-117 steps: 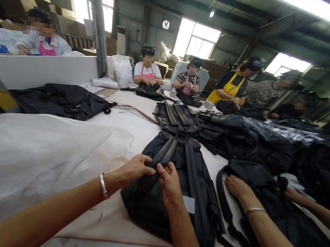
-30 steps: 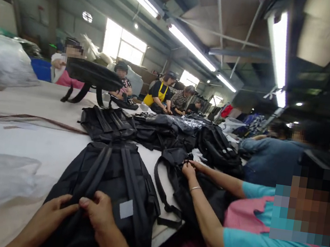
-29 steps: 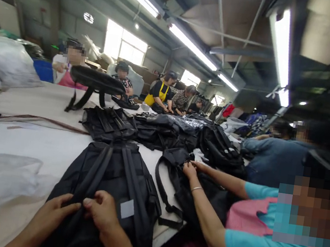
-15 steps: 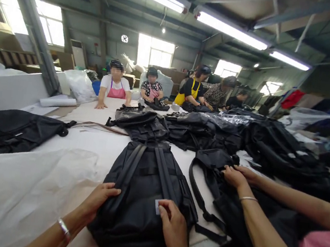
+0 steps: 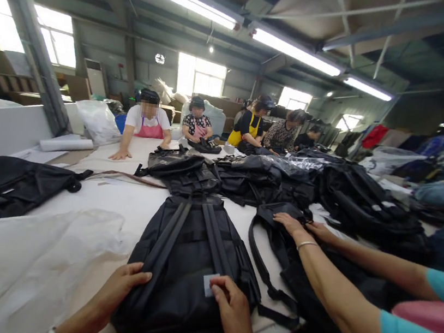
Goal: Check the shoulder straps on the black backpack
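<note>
A black backpack (image 5: 189, 250) lies strap side up on the white table (image 5: 118, 201) in front of me. My left hand (image 5: 120, 290) rests on its lower left edge, fingers curled over the fabric beside the left strap. My right hand (image 5: 230, 311) lies on its lower right part, fingertips touching a small grey label (image 5: 207, 284). Neither hand lifts the bag.
A person in a teal sleeve to my right has both hands (image 5: 299, 230) on another black bag (image 5: 299, 260). More black backpacks (image 5: 270, 179) are piled beyond. Clear plastic sheeting (image 5: 14, 264) covers the table's left. Another bag (image 5: 4, 188) lies far left. Several workers sit at the far end.
My hands have let go of the left strap and moved apart to the bag's lower corners. My view swung back left toward the table. A far worker's bag came down onto the pile.
</note>
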Available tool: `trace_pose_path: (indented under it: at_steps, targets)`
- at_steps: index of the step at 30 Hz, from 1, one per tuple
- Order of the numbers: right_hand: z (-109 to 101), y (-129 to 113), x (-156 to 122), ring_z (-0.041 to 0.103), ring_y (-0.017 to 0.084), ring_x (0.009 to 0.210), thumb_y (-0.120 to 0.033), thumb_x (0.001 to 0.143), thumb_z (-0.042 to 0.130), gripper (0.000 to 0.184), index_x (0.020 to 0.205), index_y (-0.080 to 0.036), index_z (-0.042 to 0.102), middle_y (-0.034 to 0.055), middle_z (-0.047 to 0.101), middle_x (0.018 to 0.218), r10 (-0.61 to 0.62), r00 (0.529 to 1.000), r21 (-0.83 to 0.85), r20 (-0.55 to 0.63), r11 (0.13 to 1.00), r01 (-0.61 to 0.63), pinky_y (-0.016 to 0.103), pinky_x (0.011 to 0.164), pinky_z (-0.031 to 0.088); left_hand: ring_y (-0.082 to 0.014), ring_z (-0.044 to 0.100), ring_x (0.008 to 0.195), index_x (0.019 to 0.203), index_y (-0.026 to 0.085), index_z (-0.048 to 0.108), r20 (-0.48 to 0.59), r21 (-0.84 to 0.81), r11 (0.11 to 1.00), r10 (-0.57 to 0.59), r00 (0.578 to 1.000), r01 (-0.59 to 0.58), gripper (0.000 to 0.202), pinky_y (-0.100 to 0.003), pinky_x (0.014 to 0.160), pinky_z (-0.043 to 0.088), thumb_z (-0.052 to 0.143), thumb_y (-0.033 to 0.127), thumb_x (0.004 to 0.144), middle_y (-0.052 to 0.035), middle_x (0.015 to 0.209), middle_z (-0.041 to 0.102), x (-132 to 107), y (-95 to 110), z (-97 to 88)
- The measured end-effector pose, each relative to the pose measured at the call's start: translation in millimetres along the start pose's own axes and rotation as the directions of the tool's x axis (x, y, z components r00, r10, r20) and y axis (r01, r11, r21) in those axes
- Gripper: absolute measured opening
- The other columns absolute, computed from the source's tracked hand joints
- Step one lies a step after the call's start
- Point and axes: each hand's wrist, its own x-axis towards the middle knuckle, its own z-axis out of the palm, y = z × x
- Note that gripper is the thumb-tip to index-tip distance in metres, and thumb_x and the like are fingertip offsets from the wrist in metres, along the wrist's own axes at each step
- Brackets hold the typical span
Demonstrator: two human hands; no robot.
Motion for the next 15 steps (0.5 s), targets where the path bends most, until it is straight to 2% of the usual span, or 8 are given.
trace_pose_path:
  at_steps: [4,7,12,15]
  targets:
    - [3,-2,1,0.063,0.019,0.085,-0.028,0.087,0.046,0.021,0.089,-0.023,0.066,0.0024,0.068,0.090,-0.040,0.999,-0.081,-0.025,0.996,0.038,0.027,0.077,0.044,-0.0214,0.066,0.068,0.079,0.013,0.065,-0.036,0.078,0.996,-0.030,0.999,0.033,0.029,-0.025,0.059,0.049,0.075,0.035,0.064,-0.0058,0.072,0.070,-3,4,-0.7]
    - [9,-11,6,0.063,0.020,0.084,-0.028,0.087,0.047,0.021,0.087,-0.024,0.068,0.0031,0.068,0.087,-0.064,0.998,-0.126,-0.027,0.990,0.060,0.029,0.078,0.044,-0.0196,0.065,0.064,0.078,0.013,0.065,-0.043,0.075,0.996,-0.039,0.998,0.042,0.027,-0.024,0.057,0.048,0.075,0.034,0.063,-0.0053,0.070,0.070,-3,7,2.5]
    - [37,-26,21,0.064,0.018,0.072,-0.025,0.082,0.050,0.021,0.091,-0.020,0.068,0.0038,0.069,0.080,0.046,0.993,0.141,0.110,0.988,-0.062,0.027,0.065,0.047,-0.0232,0.067,0.071,0.081,0.014,0.066,0.032,0.020,1.000,-0.024,0.999,0.023,0.035,-0.029,0.064,0.053,0.078,0.038,0.060,-0.0072,0.075,0.071,0,7,5.3]
    - [57,-26,25,0.063,0.016,0.067,-0.019,0.077,0.052,0.020,0.086,-0.020,0.070,0.0013,0.068,0.072,0.059,0.989,0.188,0.134,0.979,-0.083,0.024,0.062,0.045,-0.0292,0.068,0.084,0.080,0.018,0.067,0.028,0.059,0.998,-0.003,1.000,0.001,0.037,-0.037,0.076,0.055,0.079,0.043,0.055,-0.0070,0.083,0.072,4,3,-0.1]
